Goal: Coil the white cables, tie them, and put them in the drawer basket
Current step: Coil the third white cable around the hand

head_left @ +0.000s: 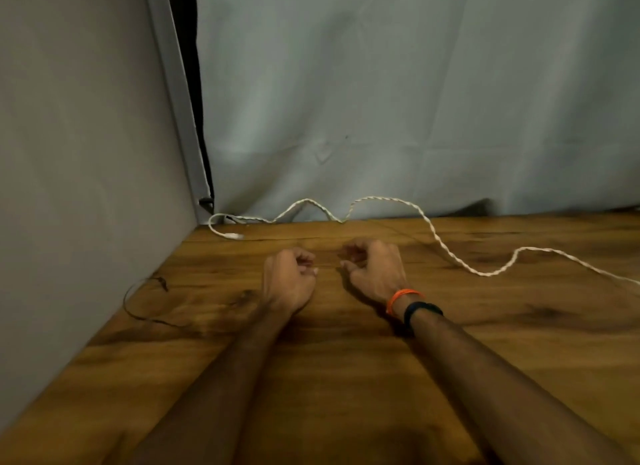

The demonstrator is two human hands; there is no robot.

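Now, head view: left hand (289,279) and right hand (375,270) side by side at centre on wooden table (346,378), fingers curled, gripping nothing visible. White cable (438,237) snakes uncoiled from 11 o'clock to 3 o'clock beyond hands, untouched. Thin dark wire (133,308) at 9 o'clock.

A wooden table (346,378) meets a grey panel (79,187) and pale wrinkled curtain (415,100).
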